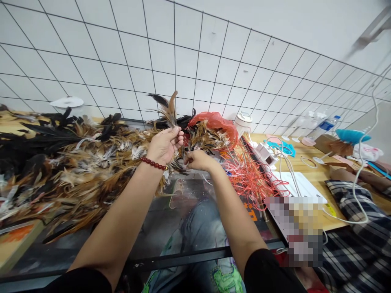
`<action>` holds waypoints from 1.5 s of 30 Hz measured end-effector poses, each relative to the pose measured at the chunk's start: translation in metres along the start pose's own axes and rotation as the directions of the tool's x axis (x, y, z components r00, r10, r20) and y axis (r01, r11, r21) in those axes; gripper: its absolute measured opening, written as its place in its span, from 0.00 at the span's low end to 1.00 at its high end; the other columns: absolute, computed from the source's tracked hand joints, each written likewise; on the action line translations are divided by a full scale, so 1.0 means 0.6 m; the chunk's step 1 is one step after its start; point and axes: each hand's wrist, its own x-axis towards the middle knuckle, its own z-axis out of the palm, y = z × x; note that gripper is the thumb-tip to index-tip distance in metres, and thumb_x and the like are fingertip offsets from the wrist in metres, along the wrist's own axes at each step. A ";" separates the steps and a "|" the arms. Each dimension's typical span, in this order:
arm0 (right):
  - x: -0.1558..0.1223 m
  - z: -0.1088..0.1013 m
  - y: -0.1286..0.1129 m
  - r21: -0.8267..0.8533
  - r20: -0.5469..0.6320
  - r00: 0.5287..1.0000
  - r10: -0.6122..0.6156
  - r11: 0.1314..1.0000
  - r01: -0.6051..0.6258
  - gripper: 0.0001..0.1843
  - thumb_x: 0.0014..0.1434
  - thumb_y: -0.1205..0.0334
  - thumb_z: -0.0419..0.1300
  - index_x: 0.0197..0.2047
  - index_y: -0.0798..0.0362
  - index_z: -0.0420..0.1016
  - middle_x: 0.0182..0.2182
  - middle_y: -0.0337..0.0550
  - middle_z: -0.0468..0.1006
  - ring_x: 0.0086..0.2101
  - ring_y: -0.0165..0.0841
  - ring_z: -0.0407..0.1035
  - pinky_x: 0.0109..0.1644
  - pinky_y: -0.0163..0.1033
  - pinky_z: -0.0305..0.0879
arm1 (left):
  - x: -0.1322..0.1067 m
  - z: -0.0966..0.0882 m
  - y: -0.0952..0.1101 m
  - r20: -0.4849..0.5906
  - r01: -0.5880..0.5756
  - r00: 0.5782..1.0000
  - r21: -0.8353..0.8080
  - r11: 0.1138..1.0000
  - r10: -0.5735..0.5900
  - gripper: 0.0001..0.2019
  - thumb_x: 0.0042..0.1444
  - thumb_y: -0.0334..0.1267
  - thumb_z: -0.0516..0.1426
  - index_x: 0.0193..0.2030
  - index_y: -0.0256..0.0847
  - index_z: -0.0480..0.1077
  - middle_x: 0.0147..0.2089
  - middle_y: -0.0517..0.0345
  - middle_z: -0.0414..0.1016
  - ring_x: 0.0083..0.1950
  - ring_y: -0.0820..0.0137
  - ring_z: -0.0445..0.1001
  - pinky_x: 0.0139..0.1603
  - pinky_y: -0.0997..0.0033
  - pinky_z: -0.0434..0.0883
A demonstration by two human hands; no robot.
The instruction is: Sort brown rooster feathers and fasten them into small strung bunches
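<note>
My left hand (167,144), with a dark red bead bracelet on its wrist, pinches a small bunch of feathers (168,108) by the lower end. Brown and black tips fan upward from the fingers. Just below and to the right, my right hand (199,160) is curled near the quills, its fingertips pressed together. Whatever they pinch is too small or hidden to make out. A big heap of brown, white and black feathers (88,171) spreads left of my hands. More brown feathers (203,140) lie behind my right hand, by a red plastic bag (215,122).
Red strings (252,175) lie tangled to the right of the glass tabletop (195,191). Beyond them are a white lidded container (243,122), a power adapter (265,154) with cables and a white tray (301,187). A person in a plaid sleeve (351,203) sits at right. Black wire grid (174,53) stands behind.
</note>
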 end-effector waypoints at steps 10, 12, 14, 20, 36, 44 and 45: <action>-0.016 -0.018 0.022 0.069 -0.123 0.992 0.029 0.997 -0.020 0.09 0.52 0.66 0.64 0.37 0.55 0.83 0.33 0.41 0.83 0.34 0.28 0.73 0.39 0.30 0.63 | 0.010 -0.008 0.004 -0.052 -0.034 0.998 -0.090 0.995 0.029 0.05 0.58 0.27 0.59 0.31 0.32 0.72 0.26 0.59 0.72 0.23 0.82 0.70 0.25 0.84 0.70; -0.006 -0.001 0.005 -0.028 -0.018 1.000 -0.003 1.000 0.003 0.10 0.51 0.63 0.66 0.38 0.53 0.84 0.34 0.42 0.83 0.36 0.31 0.75 0.39 0.31 0.63 | 0.010 -0.008 0.005 -0.060 -0.021 0.998 -0.098 0.995 0.015 0.06 0.59 0.27 0.58 0.30 0.32 0.72 0.25 0.59 0.72 0.23 0.82 0.70 0.25 0.84 0.69; 0.004 0.017 -0.013 -0.112 0.036 0.999 0.017 0.994 -0.013 0.12 0.50 0.60 0.66 0.39 0.51 0.83 0.37 0.45 0.84 0.38 0.35 0.76 0.39 0.33 0.64 | 0.010 -0.008 0.007 -0.067 -0.007 0.998 -0.106 0.994 0.000 0.07 0.59 0.26 0.57 0.30 0.33 0.72 0.25 0.59 0.72 0.23 0.82 0.70 0.25 0.84 0.69; 0.010 0.028 -0.013 -0.109 0.038 0.999 0.019 0.994 -0.014 0.09 0.50 0.68 0.61 0.35 0.55 0.82 0.35 0.48 0.83 0.37 0.36 0.75 0.37 0.34 0.62 | 0.012 -0.011 0.011 -0.076 -0.019 0.997 -0.127 0.992 0.009 0.05 0.57 0.28 0.60 0.30 0.34 0.72 0.26 0.60 0.73 0.23 0.82 0.70 0.25 0.85 0.69; -0.001 -0.030 0.006 0.806 -0.591 0.722 0.358 0.283 0.520 0.16 0.45 0.54 0.70 0.32 0.53 0.71 0.22 0.34 0.74 0.22 0.25 0.67 0.26 0.30 0.62 | 0.001 0.006 -0.034 -0.046 0.074 0.996 -0.105 0.992 -0.079 0.05 0.59 0.28 0.58 0.32 0.33 0.71 0.27 0.59 0.73 0.27 0.78 0.73 0.33 0.77 0.73; 0.014 -0.012 -0.004 0.729 -0.684 0.607 0.405 0.344 0.592 0.13 0.47 0.55 0.67 0.32 0.53 0.71 0.26 0.35 0.75 0.27 0.26 0.68 0.34 0.34 0.67 | 0.005 0.002 -0.027 0.054 0.226 0.973 0.008 0.974 -0.226 0.05 0.61 0.29 0.57 0.33 0.32 0.72 0.31 0.52 0.78 0.32 0.72 0.78 0.39 0.70 0.77; 0.014 -0.009 -0.006 0.722 -0.692 0.605 0.393 0.363 0.589 0.13 0.47 0.55 0.66 0.32 0.53 0.72 0.26 0.36 0.75 0.27 0.26 0.69 0.35 0.34 0.67 | 0.005 0.001 -0.026 0.064 0.234 0.970 0.012 0.972 -0.234 0.05 0.60 0.29 0.57 0.33 0.33 0.72 0.32 0.52 0.78 0.33 0.72 0.78 0.39 0.70 0.77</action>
